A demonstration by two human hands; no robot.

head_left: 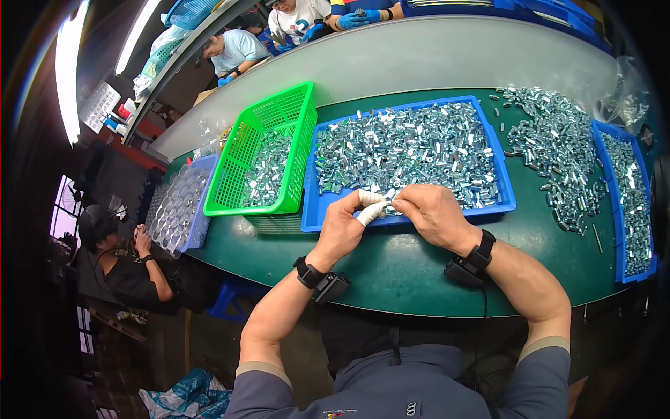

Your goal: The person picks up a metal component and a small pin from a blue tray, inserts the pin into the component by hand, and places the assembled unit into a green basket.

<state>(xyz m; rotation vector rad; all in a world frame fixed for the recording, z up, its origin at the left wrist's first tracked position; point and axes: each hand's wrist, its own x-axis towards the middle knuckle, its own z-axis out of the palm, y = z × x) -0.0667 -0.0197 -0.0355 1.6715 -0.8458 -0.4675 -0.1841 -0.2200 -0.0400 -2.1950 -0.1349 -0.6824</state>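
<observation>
My left hand (341,228) and my right hand (438,218) meet over the near edge of a blue tray (319,209). White coverings wrap the thumb and a finger of my left hand. Both hands are closed, fingertips pinched together around a small shiny metal part (388,198), partly hidden by the fingers. Many small silvery metal pieces (405,150), looking like short hex sleeves, fill the tray beyond my hands. To the left of it, a green perforated basket (241,140) holds a smaller heap of similar pieces.
Loose metal pieces (551,140) are heaped on the green table (398,276) at right, beside a narrow blue tray (618,230). A bluish bin (199,202) with round metal parts stands far left. Behind runs a grey partition (453,52); other people work beyond it and at left.
</observation>
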